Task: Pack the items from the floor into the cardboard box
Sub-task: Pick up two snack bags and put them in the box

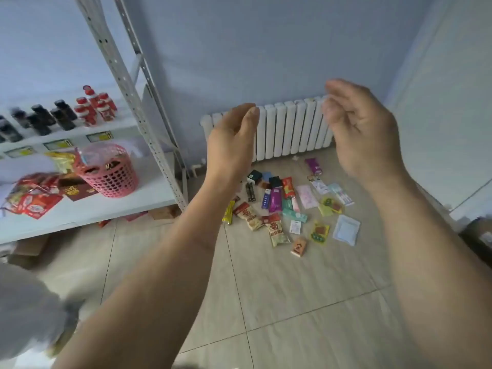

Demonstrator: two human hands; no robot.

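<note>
Several small packets and boxes lie scattered on the tiled floor (292, 275) in front of a white radiator: two tan snack bags (277, 230), a purple packet (274, 198), a white pouch (346, 230), a small orange box (299, 246). My left hand (231, 139) and my right hand (359, 129) are raised in the air above the pile, palms facing each other, fingers loosely curled, holding nothing. No cardboard packing box shows plainly in view.
A white metal shelf unit (149, 134) stands at the left with a pink basket (109, 171), red snack packs (34, 201) and bottles (53, 115). The radiator (290, 129) lines the back wall. A dark object (479, 235) sits at the right edge.
</note>
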